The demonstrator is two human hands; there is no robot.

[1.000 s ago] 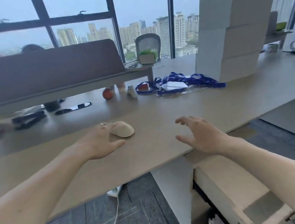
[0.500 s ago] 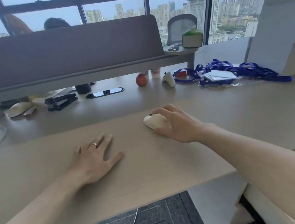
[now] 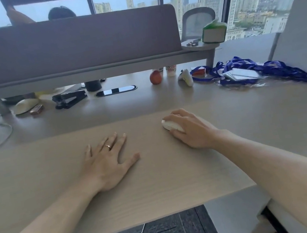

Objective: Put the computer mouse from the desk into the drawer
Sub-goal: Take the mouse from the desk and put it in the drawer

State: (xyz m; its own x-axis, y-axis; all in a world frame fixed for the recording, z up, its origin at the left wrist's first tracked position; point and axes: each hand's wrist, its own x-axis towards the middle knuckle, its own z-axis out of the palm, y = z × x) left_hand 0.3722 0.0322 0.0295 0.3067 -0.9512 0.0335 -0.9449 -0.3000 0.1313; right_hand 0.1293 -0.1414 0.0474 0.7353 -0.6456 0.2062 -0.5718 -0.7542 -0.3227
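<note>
— What changed on your side in that last second?

— Your hands swapped jobs. A second ago your left hand (image 3: 107, 162) was cupped against the small cream-white plastic computer mouse (image 3: 171, 126) and your right hand (image 3: 189, 130) hovered with nothing in it. Half a second ago the right hand had already reached it, and in this moment it lay closed over the mouse, fingers curled across its top, only the front nose showing past your fingertips

— And the left?

— It lay flat with fingers spread, palm down on the pale wood-grain desk top (image 3: 160, 184), holding nothing, well apart from the mouse and to the left of your right hand

— Was the mouse lifted?

— I couldn't tell for certain; it looked as though it sat on the desk under your right palm, just ahead of your wrist

— What did that mean for the job?

— I judged the grasp made and the carry not begun. The drawer was hardly in view, only a dark gap below your right forearm at the bottom right, so the mouse had to come back towards you and down on your right side
</note>
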